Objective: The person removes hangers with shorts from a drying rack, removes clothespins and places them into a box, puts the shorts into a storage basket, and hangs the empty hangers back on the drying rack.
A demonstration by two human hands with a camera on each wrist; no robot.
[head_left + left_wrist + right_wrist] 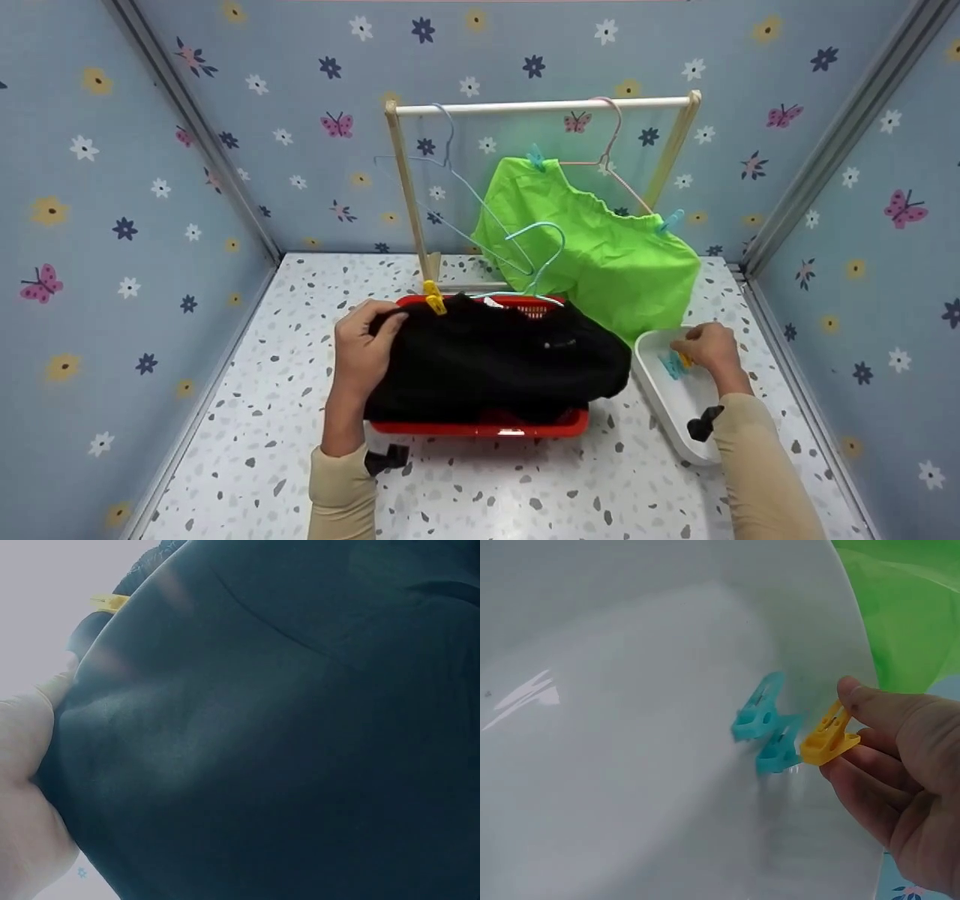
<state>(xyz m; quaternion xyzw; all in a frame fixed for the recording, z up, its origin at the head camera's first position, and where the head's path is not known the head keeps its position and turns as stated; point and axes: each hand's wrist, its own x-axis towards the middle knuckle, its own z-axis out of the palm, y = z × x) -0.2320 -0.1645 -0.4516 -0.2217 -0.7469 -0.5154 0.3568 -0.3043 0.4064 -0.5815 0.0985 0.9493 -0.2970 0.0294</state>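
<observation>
My left hand (364,341) grips the upper left edge of a black garment (487,360), thumb in front of the cloth. The garment lies over a red basket (480,429). A yellow clothespin (433,298) is clipped at the garment's top left, beside a light blue hanger (551,259) whose lower part the cloth hides. Over the white tray (664,409), my right hand (900,765) pinches another yellow clothespin (829,736) between thumb and fingers. Two teal clothespins (761,709) lie in the tray just beside it.
Behind the basket stands a rack with a white rod (525,107). From it hang a bare blue hanger (450,150) and a pink hanger (615,139) bearing a bright green garment (600,259), held by blue clothespins. Patterned walls enclose the speckled tabletop (262,390).
</observation>
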